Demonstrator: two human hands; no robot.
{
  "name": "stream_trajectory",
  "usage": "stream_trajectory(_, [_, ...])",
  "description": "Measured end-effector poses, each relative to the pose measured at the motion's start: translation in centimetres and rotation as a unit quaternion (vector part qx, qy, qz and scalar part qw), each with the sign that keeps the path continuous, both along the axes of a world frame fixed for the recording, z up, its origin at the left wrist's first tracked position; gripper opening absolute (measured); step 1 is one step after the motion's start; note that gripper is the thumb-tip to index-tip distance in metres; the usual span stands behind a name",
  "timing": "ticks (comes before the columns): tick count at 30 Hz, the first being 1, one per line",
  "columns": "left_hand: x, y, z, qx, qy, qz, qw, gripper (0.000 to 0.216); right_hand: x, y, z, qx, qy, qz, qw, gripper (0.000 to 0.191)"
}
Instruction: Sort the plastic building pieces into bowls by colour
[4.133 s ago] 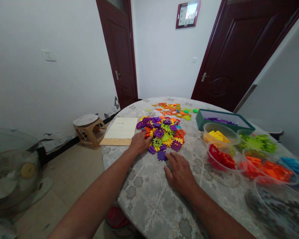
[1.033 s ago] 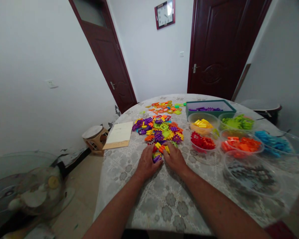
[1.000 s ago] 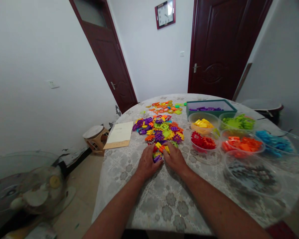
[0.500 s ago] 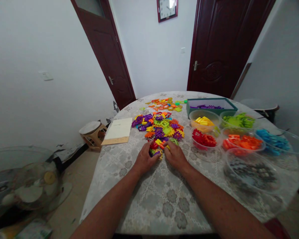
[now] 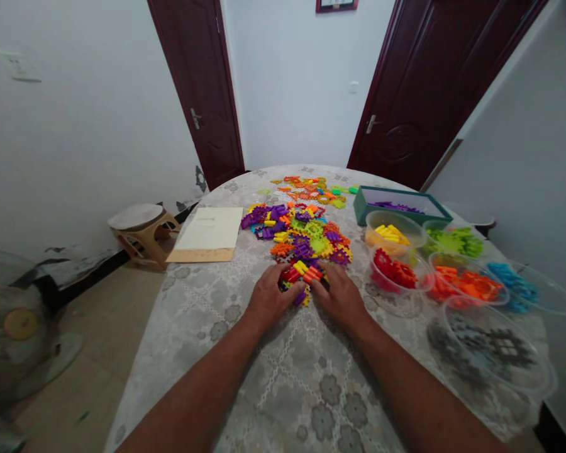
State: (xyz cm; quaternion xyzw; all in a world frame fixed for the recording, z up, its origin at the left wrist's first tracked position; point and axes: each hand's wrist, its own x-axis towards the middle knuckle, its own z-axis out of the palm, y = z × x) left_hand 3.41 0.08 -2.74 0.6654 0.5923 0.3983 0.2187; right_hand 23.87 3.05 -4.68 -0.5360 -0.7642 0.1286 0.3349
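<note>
Red, yellow and orange plastic pieces make up a small cluster on the grey patterned tablecloth, right between the two hands. Left hand is partly open, its fingers curled about the cluster's left side and its thumb close to a purple piece. Right hand is half curled too, fingers at the opposite side; whether either one actually grips a piece I cannot tell (the fingertips are partly hidden). Just beyond lies a mixed heap of toothed pieces, with flatter, mostly orange pieces scattered farther back. Left of the heap, an off-white pad lies flat. To the right, clear tubs hold yellow, red, green, orange, blue and dark grey pieces, sorted by colour, while a green box behind them has purple pieces in it.
</note>
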Motion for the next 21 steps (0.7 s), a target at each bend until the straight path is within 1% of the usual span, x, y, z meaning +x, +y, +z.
stream_trajectory(2, [-0.3,0.0,-0.4,0.023,0.029,-0.033,0.999,0.044,-0.2,-0.2,0.1,-0.019,-0.061,-0.005,0.998,0.040])
stream_trajectory(4, [-0.7,-0.1,-0.8,0.048,0.060,-0.070,0.995,0.046,-0.1,-0.6,0.7,-0.039,-0.094,-0.003,0.995,0.036])
stream_trajectory(7, [-1.1,-0.2,-1.2,0.072,0.107,-0.118,0.985,0.056,0.7,-1.2,2.1,-0.074,-0.124,0.009,0.989,0.032])
stream_trajectory(9, [-1.2,-0.4,-1.0,0.074,0.134,-0.137,0.979,0.057,1.5,-1.5,3.1,-0.101,-0.146,0.021,0.984,0.032])
stream_trajectory(12, [-1.2,-0.6,-0.3,0.066,0.165,-0.138,0.974,0.050,2.5,-1.7,4.3,-0.134,-0.161,0.042,0.977,0.033])
stream_trajectory(14, [-1.1,-0.6,0.3,0.058,0.181,-0.131,0.973,0.041,2.8,-1.7,4.6,-0.146,-0.154,0.052,0.976,0.032])
stream_trajectory(17, [-1.0,-0.3,0.8,0.047,0.193,-0.120,0.973,0.031,2.8,-1.7,4.6,-0.145,-0.136,0.061,0.978,0.032])
stream_trajectory(21, [-1.0,0.4,0.4,0.047,0.203,-0.111,0.972,0.028,2.5,-1.5,4.1,-0.131,-0.099,0.085,0.983,0.028])
